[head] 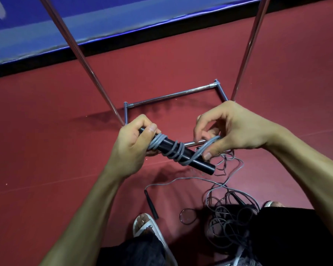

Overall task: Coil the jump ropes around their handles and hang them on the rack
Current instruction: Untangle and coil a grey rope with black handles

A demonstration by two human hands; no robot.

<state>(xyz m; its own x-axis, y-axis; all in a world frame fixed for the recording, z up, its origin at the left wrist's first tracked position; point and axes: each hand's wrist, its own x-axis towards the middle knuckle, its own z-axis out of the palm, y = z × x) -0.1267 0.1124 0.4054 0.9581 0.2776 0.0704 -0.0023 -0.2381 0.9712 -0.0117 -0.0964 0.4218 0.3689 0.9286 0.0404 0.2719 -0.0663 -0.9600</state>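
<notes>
My left hand (136, 143) grips the upper end of black jump-rope handles (198, 162), held slanting down to the right. Grey rope (174, 150) is wound round them in several turns. My right hand (227, 131) pinches the free grey rope just right of the handles, and the rope trails from there to the floor. The chrome rack (173, 95) stands right behind my hands, its base frame on the red floor and two poles rising out of view.
A tangle of grey and black ropes (229, 217) lies on the red floor at lower right, with a loose black handle (151, 204) beside it. My sandalled foot (146, 225) is at the bottom. A blue wall panel (85, 22) runs along the back.
</notes>
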